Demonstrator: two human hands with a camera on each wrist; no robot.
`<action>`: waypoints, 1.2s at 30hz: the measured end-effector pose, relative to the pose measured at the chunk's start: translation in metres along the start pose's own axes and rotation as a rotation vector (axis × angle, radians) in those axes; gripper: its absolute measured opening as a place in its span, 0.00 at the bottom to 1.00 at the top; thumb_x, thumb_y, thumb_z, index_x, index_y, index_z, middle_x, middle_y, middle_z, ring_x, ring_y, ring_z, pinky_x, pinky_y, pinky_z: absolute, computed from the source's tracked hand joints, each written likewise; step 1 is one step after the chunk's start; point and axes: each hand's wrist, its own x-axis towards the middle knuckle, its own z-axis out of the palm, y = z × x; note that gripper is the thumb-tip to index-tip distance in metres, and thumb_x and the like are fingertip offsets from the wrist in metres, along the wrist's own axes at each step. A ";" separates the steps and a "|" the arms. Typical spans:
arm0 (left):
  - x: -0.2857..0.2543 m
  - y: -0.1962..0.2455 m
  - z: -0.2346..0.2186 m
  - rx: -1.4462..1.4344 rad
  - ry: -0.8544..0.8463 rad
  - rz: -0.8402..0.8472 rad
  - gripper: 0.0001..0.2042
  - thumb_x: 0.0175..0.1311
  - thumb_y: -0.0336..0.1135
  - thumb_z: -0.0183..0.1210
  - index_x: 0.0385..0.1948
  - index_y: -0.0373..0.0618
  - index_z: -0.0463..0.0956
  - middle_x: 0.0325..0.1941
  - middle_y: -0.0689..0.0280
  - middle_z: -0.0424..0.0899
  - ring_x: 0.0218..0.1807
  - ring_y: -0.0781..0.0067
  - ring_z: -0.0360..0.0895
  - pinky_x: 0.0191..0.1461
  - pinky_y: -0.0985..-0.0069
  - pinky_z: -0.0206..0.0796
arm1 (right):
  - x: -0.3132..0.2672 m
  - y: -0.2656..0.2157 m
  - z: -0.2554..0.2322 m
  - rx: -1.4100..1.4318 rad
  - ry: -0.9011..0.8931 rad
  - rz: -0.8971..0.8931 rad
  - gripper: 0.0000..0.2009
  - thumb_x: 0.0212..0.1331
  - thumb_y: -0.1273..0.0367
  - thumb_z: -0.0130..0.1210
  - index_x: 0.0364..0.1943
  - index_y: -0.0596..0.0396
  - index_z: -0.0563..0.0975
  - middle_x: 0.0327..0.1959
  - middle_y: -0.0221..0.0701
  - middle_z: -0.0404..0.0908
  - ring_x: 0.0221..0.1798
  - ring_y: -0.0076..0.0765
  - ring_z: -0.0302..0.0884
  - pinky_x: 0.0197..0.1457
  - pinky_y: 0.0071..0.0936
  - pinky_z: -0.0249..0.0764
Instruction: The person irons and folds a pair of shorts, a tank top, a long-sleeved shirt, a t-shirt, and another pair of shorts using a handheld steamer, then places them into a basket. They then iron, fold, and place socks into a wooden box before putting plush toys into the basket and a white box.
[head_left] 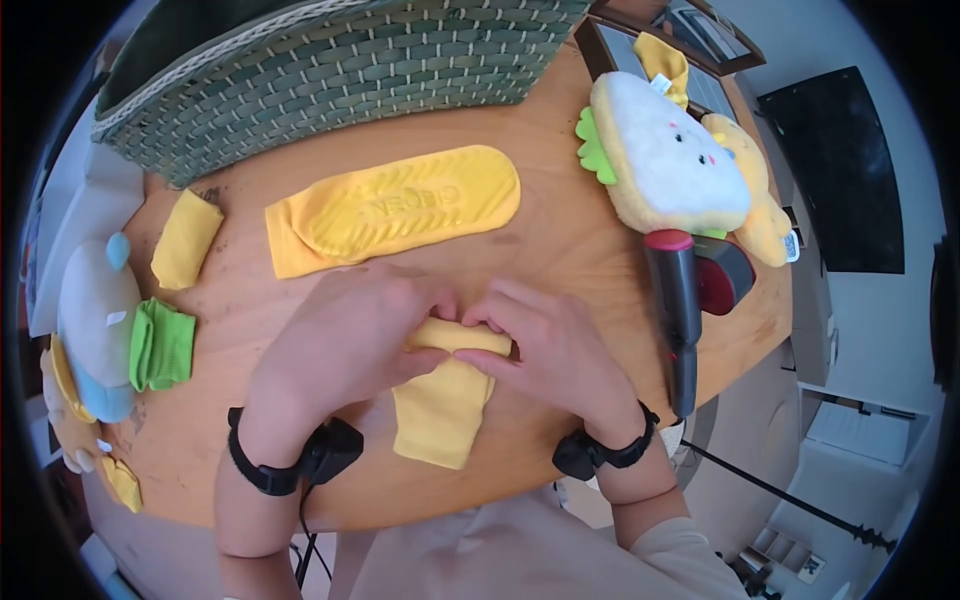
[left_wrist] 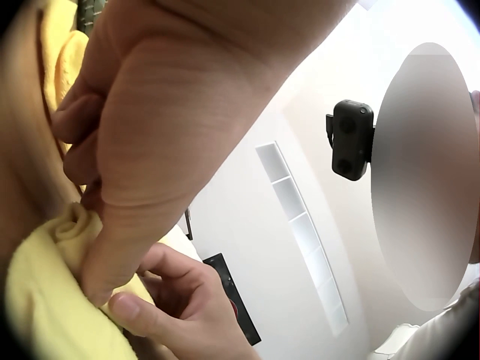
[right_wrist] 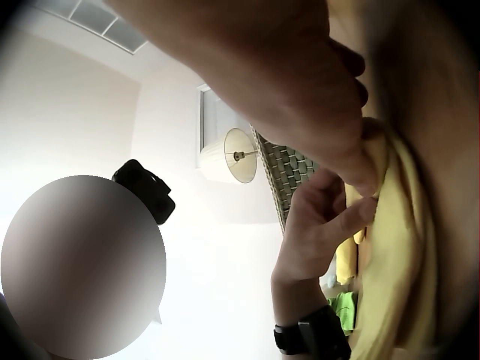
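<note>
Both hands pinch the rolled upper end of a pale yellow sock point(head_left: 440, 420) near the front of the table. My left hand point(head_left: 340, 330) holds the left end of the roll, and my right hand point(head_left: 560, 350) holds its right end, with the thumbs on the near side. The unrolled part lies flat toward my body. In the left wrist view, the sock point(left_wrist: 56, 307) shows a coiled edge under the thumb. The right wrist view shows the sock point(right_wrist: 405, 240) in loose folds. Beyond the hands lies a flat yellow sock point(head_left: 400, 205) with a ridged, lettered sole.
A green woven basket point(head_left: 340, 95) stands at the back. On the left are a rolled yellow cloth bundle point(head_left: 187, 240), a folded green one point(head_left: 162, 345) and plush toys point(head_left: 98, 300). A sandwich-shaped plush point(head_left: 670, 150) and a dark handheld device point(head_left: 678, 310) lie right.
</note>
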 end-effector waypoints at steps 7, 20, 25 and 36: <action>-0.002 -0.008 0.013 0.033 0.058 0.038 0.15 0.49 0.30 0.70 0.39 0.46 0.78 0.35 0.60 0.85 0.42 0.51 0.82 0.44 0.60 0.73 | 0.000 -0.005 0.001 0.125 0.048 -0.098 0.13 0.51 0.66 0.72 0.38 0.52 0.80 0.31 0.30 0.77 0.28 0.37 0.77 0.30 0.31 0.71; -0.016 -0.006 -0.010 -0.020 -0.064 -0.019 0.11 0.57 0.36 0.68 0.39 0.46 0.79 0.36 0.59 0.83 0.44 0.54 0.82 0.47 0.61 0.72 | 0.003 -0.006 0.002 0.073 -0.068 0.000 0.17 0.52 0.65 0.72 0.43 0.52 0.78 0.36 0.32 0.78 0.32 0.42 0.81 0.34 0.35 0.76; -0.013 -0.003 -0.013 -0.145 -0.085 -0.001 0.13 0.57 0.38 0.69 0.39 0.46 0.79 0.36 0.60 0.82 0.43 0.53 0.81 0.48 0.61 0.72 | 0.000 -0.003 0.006 0.088 -0.072 -0.082 0.16 0.51 0.68 0.71 0.41 0.51 0.77 0.38 0.32 0.79 0.34 0.46 0.81 0.35 0.36 0.77; -0.010 -0.003 0.009 -0.018 -0.239 0.075 0.15 0.48 0.36 0.73 0.34 0.44 0.77 0.40 0.59 0.81 0.44 0.51 0.82 0.48 0.60 0.74 | -0.001 -0.015 -0.009 0.173 -0.091 -0.209 0.12 0.52 0.70 0.68 0.38 0.53 0.78 0.37 0.31 0.79 0.37 0.45 0.81 0.38 0.35 0.78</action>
